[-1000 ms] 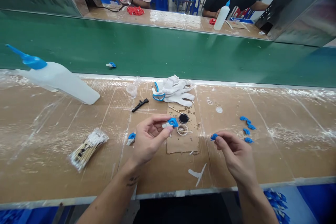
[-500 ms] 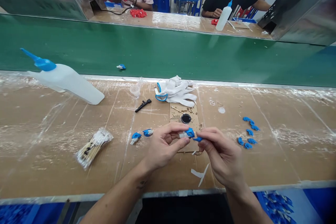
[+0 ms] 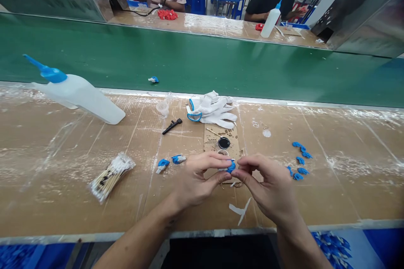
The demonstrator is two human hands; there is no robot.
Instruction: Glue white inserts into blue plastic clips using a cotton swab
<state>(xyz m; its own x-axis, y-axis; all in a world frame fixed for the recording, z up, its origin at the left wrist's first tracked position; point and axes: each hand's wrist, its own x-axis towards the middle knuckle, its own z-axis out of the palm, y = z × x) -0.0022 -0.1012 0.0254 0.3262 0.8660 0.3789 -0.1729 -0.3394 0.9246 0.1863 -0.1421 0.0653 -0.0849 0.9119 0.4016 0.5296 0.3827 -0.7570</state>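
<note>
Your left hand (image 3: 195,178) grasps the blue piece (image 3: 231,166) between its fingertips above the worktop (image 3: 208,216), your right hand (image 3: 271,185) meets it, grip indeterminable; the step appears to be close two-handed manipulation, calling for steady, aligned fingertips.

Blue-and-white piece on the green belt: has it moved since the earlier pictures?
Yes. The blue-and-white piece has moved right along the green belt, closer to the white gloves.

Gloves (image 3: 214,109) just behind the cardboard piece (image 3: 233,136)
</note>
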